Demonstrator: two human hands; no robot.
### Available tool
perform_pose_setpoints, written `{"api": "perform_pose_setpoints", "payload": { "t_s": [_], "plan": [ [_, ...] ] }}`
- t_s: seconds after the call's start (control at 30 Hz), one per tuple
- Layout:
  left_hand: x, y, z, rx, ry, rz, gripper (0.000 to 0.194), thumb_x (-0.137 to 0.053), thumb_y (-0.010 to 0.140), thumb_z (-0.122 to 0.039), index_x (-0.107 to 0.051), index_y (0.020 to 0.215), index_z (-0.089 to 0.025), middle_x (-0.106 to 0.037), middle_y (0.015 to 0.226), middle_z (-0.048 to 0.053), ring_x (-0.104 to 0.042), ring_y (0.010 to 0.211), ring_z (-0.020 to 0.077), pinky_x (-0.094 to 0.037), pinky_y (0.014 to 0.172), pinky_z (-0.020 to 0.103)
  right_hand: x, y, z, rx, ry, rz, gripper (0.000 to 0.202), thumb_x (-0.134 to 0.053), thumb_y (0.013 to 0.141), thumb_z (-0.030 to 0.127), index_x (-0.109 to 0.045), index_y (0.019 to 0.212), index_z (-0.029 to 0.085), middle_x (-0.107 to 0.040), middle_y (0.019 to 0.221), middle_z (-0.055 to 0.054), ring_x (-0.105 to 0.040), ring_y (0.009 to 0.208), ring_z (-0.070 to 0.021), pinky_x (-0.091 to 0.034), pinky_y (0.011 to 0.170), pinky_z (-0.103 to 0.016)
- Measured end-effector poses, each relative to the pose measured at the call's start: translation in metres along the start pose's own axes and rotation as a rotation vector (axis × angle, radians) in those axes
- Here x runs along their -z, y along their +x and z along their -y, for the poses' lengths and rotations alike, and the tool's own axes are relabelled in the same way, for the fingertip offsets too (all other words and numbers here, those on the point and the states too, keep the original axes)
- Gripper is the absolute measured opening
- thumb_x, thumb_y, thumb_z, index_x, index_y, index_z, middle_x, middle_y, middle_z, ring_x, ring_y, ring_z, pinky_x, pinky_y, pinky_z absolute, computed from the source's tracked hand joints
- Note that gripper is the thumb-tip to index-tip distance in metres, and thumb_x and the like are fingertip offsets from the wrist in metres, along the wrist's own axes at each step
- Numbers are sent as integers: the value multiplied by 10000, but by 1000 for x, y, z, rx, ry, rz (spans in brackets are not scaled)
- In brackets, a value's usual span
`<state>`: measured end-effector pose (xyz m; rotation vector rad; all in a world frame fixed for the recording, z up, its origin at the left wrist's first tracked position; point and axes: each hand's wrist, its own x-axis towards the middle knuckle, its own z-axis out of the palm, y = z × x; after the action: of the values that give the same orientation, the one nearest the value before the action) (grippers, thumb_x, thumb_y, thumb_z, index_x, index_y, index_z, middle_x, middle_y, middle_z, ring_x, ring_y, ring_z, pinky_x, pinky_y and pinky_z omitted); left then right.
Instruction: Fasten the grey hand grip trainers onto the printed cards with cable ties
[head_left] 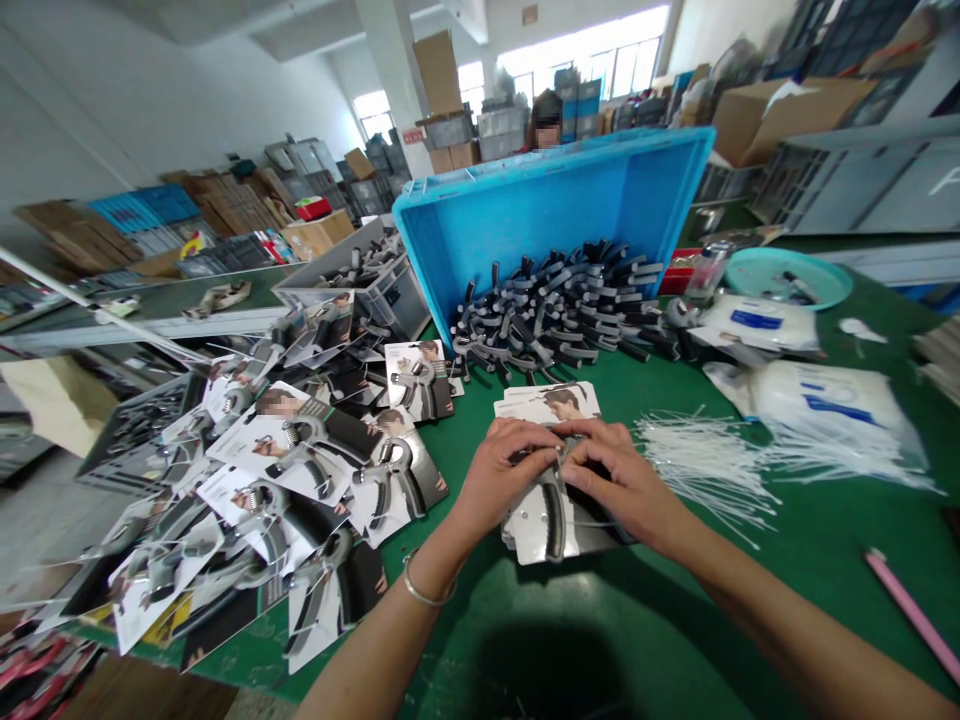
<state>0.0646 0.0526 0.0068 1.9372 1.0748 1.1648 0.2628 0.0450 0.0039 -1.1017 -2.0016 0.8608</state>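
Observation:
On a stack of printed cards (517, 400) in front of me lies a grey and black hand grip strengthener (555, 520). My left hand (510, 465) is closed over its upper end from the left, thumb and fingertips pressed together on it. From the right, my right hand (615, 475) is closed on the same piece, its fingertips almost meeting those of the left. A thin white cable tie seems to cross the card below my right hand. The coil of the strengthener is hidden under my fingers. Loose white cable ties (697, 460) lie right of my right hand.
Carded grip strengtheners (315, 450) are heaped at the left. A tilted blue crate (525, 200) spills bare strengtheners (555, 310) behind the cards. Bags of cable ties (832, 410), a turquoise tray (787, 275) and a pink stick (911, 610) are at the right. A person (546, 120) is beyond the crate.

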Motion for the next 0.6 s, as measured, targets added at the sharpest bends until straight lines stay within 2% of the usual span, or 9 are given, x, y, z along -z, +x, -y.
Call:
{"api": "perform_pose_setpoints", "payload": {
  "t_s": [0.2, 0.4, 0.5, 0.6],
  "plan": [
    [-2, -4, -1, 11, -53, -20, 95, -705, 882, -196, -768, 946, -227, -750, 959, 38, -626, 982, 199, -436, 933, 357, -1, 0, -1, 7, -4, -10, 146, -597, 943, 308, -661, 834, 236, -593, 1323, -46, -453, 1243, -279, -308, 1043, -483],
    [-2, -10, 1, -54, -6, -19, 90, -702, 886, -196, -764, 943, -227, -752, 966, 37, -624, 997, 200, -416, 960, 371, -2, -1, -2, 9, 9, -46, 156, -601, 940, 327, -675, 831, 243, -618, 1285, -38, -478, 1215, -273, -326, 1033, -466],
    [1, -11, 1, -71, 3, 43, 101, -669, 914, -220, -762, 951, -230, -746, 1008, 38, -619, 1019, 199, -399, 980, 374, -3, -2, 0, 4, 38, -85, 174, -599, 938, 338, -677, 817, 240, -641, 1239, -44, -502, 1193, -272, -343, 1019, -459],
    [5, -9, -1, 11, -32, 86, 131, -617, 948, -245, -746, 961, -223, -738, 996, 38, -625, 1010, 199, -417, 971, 367, -3, -1, 1, -1, 42, -94, 181, -599, 940, 348, -676, 817, 240, -659, 1192, -43, -516, 1161, -267, -351, 1009, -456]
  ]
}}
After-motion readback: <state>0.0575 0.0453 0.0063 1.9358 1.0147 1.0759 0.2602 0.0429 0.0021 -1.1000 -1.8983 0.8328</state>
